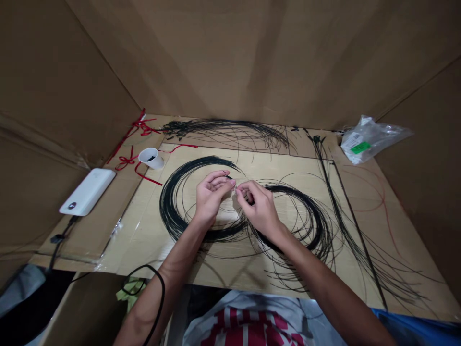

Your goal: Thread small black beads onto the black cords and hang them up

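Observation:
Over the middle of the table, my left hand is closed, thumb against fingers, on a thin black wire with a small dark piece on it. Close beside it, my right hand pinches near the same wire's end, fingertips almost touching my left thumb. What exactly lies between the right fingertips is too small to make out. Beneath and to the left of my hands lies a thick coil of black wire. A looser black wire coil lies under and to the right of my right hand.
Wires with dark ends lie along the back, and another bundle on the right. A white cup holding small dark bits, red ribbon and a white power bank are left. A plastic bag sits back right; cardboard walls enclose the table.

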Tool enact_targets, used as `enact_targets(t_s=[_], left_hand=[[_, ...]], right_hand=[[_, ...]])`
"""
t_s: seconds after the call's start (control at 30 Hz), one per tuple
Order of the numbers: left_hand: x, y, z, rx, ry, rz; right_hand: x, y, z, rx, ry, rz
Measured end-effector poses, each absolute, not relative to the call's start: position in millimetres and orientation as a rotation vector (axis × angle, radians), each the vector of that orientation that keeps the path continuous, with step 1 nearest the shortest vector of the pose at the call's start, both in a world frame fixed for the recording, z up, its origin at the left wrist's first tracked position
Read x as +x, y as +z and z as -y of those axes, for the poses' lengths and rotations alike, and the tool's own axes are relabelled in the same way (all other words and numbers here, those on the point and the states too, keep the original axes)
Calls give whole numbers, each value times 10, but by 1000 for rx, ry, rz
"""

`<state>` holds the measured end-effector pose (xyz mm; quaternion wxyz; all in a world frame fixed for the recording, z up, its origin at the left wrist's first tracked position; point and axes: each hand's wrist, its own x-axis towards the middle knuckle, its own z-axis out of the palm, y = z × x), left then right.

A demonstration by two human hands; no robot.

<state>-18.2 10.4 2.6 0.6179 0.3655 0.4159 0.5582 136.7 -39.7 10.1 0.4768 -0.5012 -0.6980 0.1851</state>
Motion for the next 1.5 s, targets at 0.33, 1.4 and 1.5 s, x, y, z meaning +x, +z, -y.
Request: enact_targets(t_s=[0.33,1.4,1.5], left_hand=[[-143,59,-73,911,1312,-991],[-184,14,-121,890,1414,-1062],[-189,0,-131,892,1416,-1073]], right_hand=[[1360,131,398,-1243,516,1623],[1208,115,504,-1230,664,1693],[1213,112,502,-1225,671,1692]])
